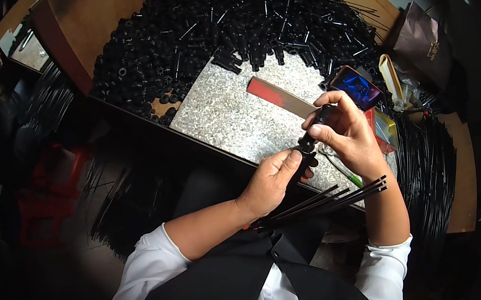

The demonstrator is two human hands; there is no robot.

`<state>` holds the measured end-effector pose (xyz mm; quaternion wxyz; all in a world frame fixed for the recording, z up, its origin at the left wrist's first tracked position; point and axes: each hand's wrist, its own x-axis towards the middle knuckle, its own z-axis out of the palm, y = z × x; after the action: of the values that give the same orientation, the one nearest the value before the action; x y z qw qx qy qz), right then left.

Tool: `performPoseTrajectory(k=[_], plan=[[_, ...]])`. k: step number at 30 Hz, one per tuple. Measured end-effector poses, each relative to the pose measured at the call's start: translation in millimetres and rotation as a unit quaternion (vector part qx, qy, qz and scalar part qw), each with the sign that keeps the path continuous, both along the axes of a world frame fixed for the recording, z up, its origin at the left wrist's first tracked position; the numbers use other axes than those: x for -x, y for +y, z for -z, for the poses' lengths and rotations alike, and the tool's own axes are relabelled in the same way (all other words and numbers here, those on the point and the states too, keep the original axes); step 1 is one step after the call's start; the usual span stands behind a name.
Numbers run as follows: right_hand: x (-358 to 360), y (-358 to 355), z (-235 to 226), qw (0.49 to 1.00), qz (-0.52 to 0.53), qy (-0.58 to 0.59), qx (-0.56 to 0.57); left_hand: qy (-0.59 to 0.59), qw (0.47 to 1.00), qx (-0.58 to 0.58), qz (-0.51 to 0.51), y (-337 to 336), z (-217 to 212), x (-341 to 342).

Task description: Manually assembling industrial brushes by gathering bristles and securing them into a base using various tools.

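Black tubular part point(306, 143): held in front of you, above the near edge of the speckled board point(217, 113). Its long axis runs obliquely, lower end toward your left palm, upper end pointing away from you and to your right. Whether it is one piece or two joined, cannot tell.

Your left hand point(278, 178) grasps the lower end, thumb pressed on top, fingers curled beneath. Your right hand point(348, 136) pinches the upper end between thumb and fingers.

Counts, working outward: one flat bar point(292, 102) on the board, red at its far-left end; one green-handled tool point(355, 180), partly behind your right wrist; one device with a lit blue screen point(357, 87), just beyond your right hand. Several thin black rods point(320, 203) cross near your forearms, exact number unclear. Heap of black plastic parts point(235, 14) along the board's far side: too many to count. One dark paper bag point(420, 35) at right.
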<state>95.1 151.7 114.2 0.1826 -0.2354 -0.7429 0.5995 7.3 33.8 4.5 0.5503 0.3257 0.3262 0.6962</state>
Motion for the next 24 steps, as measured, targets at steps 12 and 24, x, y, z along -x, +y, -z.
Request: performPoseTrajectory(k=[12, 24], plan=[[-7, 0, -7, 0.999, -0.039, -0.023, -0.030, 0.007, 1.000, -0.012, 0.022, -2, -2, 5], [3, -17, -24, 0.927, 0.005, -0.198, -0.318, 0.051, 0.998, -0.033, -0.013, -4, -2, 0]])
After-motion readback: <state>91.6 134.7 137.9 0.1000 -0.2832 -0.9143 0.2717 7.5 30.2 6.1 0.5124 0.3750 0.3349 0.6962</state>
